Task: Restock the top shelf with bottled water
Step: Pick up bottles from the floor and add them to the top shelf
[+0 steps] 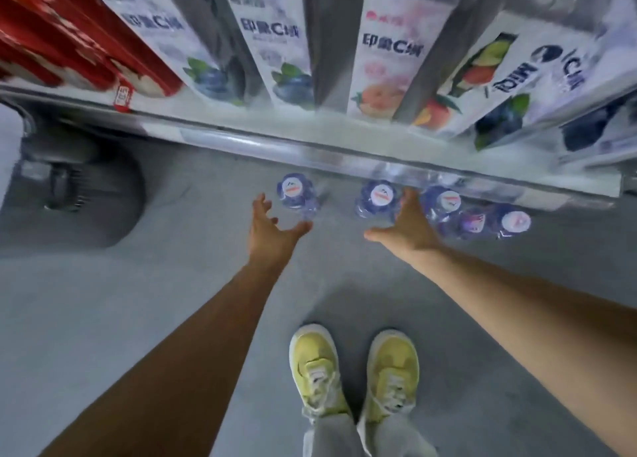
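Observation:
Several clear water bottles with white caps stand upright on the grey floor under the shelf edge. One bottle (296,194) stands alone at the left; another (379,197) is in the middle, with more bottles (448,203) grouped to its right. My left hand (272,222) is spread, fingers apart, just left of and below the lone bottle, holding nothing. My right hand (410,222) is also spread, its fingers between the middle bottle and the right group, gripping nothing that I can see.
A metal shelf edge (310,146) runs across above the bottles, carrying white juice cartons (275,43) and red packs (62,43). A dark rounded object (79,194) lies on the floor at left. My yellow shoes (355,370) stand below.

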Motion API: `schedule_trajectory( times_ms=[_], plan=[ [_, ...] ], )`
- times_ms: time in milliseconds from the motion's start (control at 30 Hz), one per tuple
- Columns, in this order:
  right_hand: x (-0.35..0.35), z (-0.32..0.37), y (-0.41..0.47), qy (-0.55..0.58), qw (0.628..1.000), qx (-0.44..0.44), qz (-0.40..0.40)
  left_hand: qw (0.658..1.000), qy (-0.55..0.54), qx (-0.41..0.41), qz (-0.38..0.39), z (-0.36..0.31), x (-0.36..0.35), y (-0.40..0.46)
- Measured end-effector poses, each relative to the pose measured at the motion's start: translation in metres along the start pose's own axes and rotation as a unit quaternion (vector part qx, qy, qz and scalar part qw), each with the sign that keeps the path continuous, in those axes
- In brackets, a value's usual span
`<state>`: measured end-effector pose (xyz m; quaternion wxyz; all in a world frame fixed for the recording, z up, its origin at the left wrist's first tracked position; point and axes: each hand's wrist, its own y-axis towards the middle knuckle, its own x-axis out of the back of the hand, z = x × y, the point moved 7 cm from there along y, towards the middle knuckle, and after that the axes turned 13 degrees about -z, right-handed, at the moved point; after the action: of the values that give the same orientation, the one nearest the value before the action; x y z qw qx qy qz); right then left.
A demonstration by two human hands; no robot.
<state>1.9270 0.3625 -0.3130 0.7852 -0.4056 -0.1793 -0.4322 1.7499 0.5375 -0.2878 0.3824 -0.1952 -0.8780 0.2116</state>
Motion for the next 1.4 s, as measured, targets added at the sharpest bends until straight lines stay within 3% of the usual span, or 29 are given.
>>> schedule_trajectory(
  times_ms=[167,267,633,833,1033,1400],
  plan=[
    [-0.023,-0.008,0.022,0.119,0.989,0.024,-0.089,0.997,-0.047,-0.053,0.027,0.006,-0.029,0.045],
    [-0.02,-0.004,0.023,0.129,0.983,0.029,-0.128,0.996,-0.039,-0.075,0.036,0.012,-0.034,0.055],
    [0.042,0.036,-0.046,0.122,0.988,0.008,-0.096,0.992,-0.005,-0.097,0.077,-0.033,0.025,-0.013],
    [0.108,0.108,-0.092,0.125,0.992,0.029,0.011,0.98,-0.017,-0.138,0.142,-0.096,0.073,-0.063],
    [0.19,0.205,-0.137,0.158,0.982,0.074,0.071,0.98,-0.104,-0.114,0.123,-0.176,0.142,-0.128],
    [0.357,0.377,-0.252,0.268,0.954,0.121,0.065,0.951,-0.193,-0.178,0.164,-0.369,0.265,-0.274]
  ],
)
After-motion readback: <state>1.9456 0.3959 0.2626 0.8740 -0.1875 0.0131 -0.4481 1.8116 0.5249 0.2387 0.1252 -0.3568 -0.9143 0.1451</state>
